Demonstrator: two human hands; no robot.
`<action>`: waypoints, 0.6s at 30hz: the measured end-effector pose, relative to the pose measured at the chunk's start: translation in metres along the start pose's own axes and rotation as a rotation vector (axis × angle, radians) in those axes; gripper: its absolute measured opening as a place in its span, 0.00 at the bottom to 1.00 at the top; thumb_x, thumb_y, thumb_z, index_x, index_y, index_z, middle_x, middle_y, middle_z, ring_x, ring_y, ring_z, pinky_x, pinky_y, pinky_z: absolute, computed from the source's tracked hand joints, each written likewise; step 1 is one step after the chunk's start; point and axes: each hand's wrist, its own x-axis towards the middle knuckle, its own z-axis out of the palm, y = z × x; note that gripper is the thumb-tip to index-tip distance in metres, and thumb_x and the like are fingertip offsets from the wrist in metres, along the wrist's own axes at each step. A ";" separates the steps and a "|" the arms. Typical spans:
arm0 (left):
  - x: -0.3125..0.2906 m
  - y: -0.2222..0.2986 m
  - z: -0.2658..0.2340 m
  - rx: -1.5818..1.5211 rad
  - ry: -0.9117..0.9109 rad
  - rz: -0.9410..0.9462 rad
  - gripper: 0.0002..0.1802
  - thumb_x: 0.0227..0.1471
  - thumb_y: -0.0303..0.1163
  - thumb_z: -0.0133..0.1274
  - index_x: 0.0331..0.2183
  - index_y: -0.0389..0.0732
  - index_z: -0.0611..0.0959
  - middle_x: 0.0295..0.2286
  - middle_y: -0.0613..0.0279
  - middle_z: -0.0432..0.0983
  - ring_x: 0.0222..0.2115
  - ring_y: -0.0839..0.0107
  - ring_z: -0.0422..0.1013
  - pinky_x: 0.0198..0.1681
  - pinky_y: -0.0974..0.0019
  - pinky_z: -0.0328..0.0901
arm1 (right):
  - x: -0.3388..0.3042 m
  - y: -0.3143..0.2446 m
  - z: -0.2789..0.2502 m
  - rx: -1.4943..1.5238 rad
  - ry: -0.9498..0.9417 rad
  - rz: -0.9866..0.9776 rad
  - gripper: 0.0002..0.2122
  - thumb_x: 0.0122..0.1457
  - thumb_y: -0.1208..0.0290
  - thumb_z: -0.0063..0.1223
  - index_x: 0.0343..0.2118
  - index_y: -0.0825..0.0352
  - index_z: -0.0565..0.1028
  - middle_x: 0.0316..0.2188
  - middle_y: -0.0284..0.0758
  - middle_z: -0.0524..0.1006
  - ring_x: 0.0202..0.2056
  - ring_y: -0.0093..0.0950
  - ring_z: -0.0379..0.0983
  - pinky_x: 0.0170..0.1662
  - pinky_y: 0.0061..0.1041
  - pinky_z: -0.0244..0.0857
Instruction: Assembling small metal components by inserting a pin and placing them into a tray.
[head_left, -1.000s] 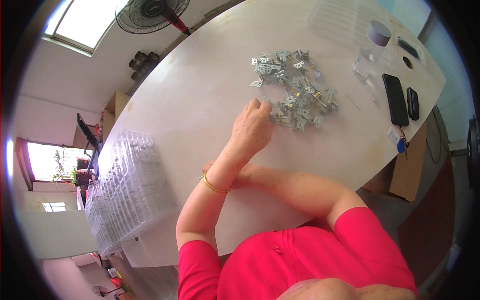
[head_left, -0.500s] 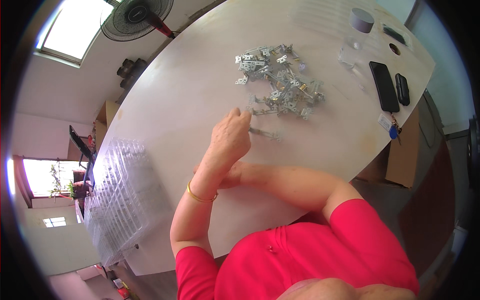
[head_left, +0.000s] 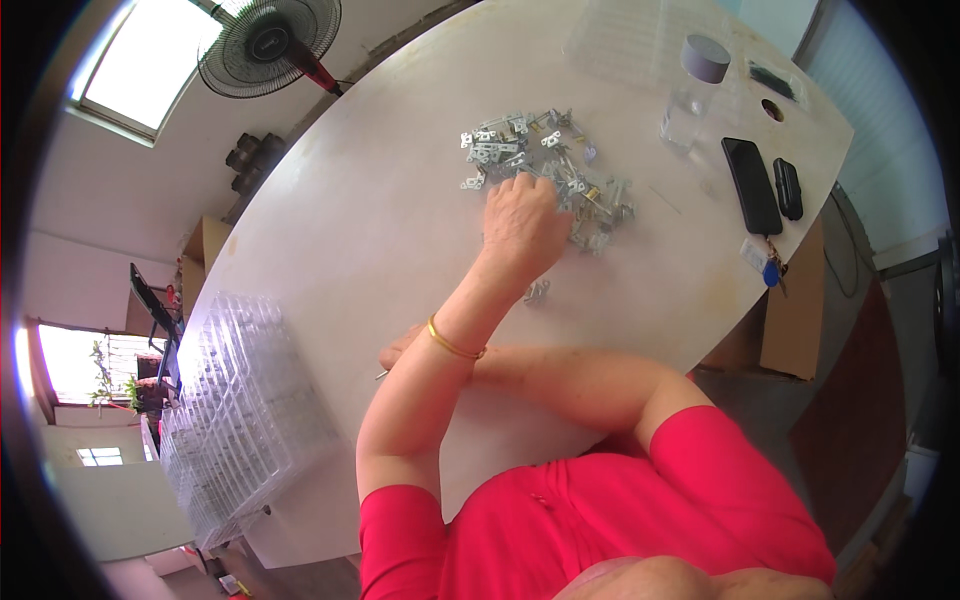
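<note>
Left hand (head_left: pixel 525 225) at metal pile (head_left: pixel 493 152) on worktop (head_left: pixel 360 220), likely central for reach — grip hidden, cannot tell. Right hand (head_left: pixel 400 349), partly covered by left forearm (head_left: pixel 415 410), closed on rod (head_left: pixel 381 375).

No lettering can be read. The pale tag (head_left: pixel 754 256) by the keys (head_left: pixel 774 273) at the bench (head_left: pixel 700 335) edge and the pedestal fan's hub (head_left: pixel 269 42) bear marks too small to make out.

White table (head_left: pixel 360 200), heap of metal parts (head_left: pixel 495 152), stacked clear trays (head_left: pixel 240 400), capped bottle (head_left: pixel 684 116), phone (head_left: pixel 751 187), black case (head_left: pixel 788 190)
</note>
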 end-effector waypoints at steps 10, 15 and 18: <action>0.002 0.000 -0.037 -0.533 0.013 -0.201 0.08 0.49 0.29 0.61 0.27 0.34 0.80 0.27 0.58 0.77 0.30 0.66 0.74 0.37 0.64 0.67 | 0.001 -0.008 -0.003 0.146 -0.006 0.062 0.13 0.52 0.62 0.58 0.25 0.64 0.66 0.20 0.37 0.67 0.23 0.36 0.62 0.28 0.34 0.59; -0.052 -0.052 -0.083 -1.230 0.141 -0.295 0.06 0.58 0.28 0.56 0.33 0.35 0.79 0.31 0.62 0.79 0.30 0.73 0.75 0.36 0.72 0.68 | 0.005 -0.013 0.001 -0.164 0.119 0.049 0.06 0.55 0.68 0.56 0.31 0.64 0.74 0.32 0.42 0.78 0.35 0.40 0.75 0.38 0.40 0.68; -0.092 -0.088 -0.095 -1.357 0.219 -0.366 0.05 0.61 0.27 0.52 0.37 0.35 0.77 0.31 0.61 0.78 0.32 0.70 0.75 0.38 0.69 0.69 | -0.001 -0.021 -0.018 -0.157 0.232 0.139 0.03 0.56 0.71 0.54 0.30 0.64 0.75 0.32 0.45 0.77 0.35 0.45 0.75 0.39 0.43 0.68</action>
